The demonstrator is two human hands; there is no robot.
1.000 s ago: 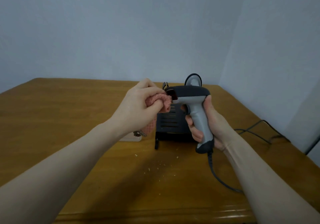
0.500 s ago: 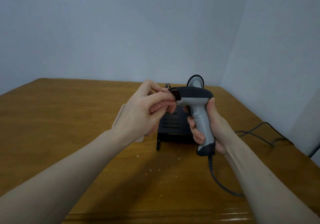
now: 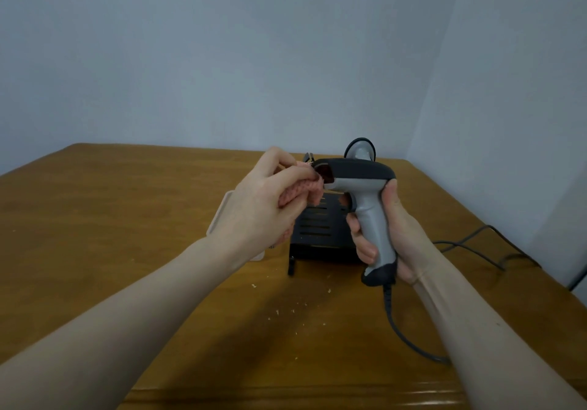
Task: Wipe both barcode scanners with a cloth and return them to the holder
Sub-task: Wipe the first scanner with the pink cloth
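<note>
My right hand (image 3: 397,235) grips the grey handle of a grey-and-black barcode scanner (image 3: 365,187), held upright above the table with its window facing left. My left hand (image 3: 263,200) pinches a pink cloth (image 3: 305,189) and presses it against the scanner's front window. Behind the hands stands the black slotted holder (image 3: 317,228). The top of a second scanner (image 3: 360,149) pokes up behind it; the rest of it is hidden.
The scanner's dark cable (image 3: 403,333) hangs down to the wooden table (image 3: 127,219) and runs right. More cables (image 3: 476,247) lie at the right by the wall. A pale flat tray (image 3: 222,216) sits left of the holder, and crumbs (image 3: 286,308) dot the table's front.
My left hand has shifted the cloth slightly up along the scanner's window, rubbing it. The right hand holds the scanner nearly still.
</note>
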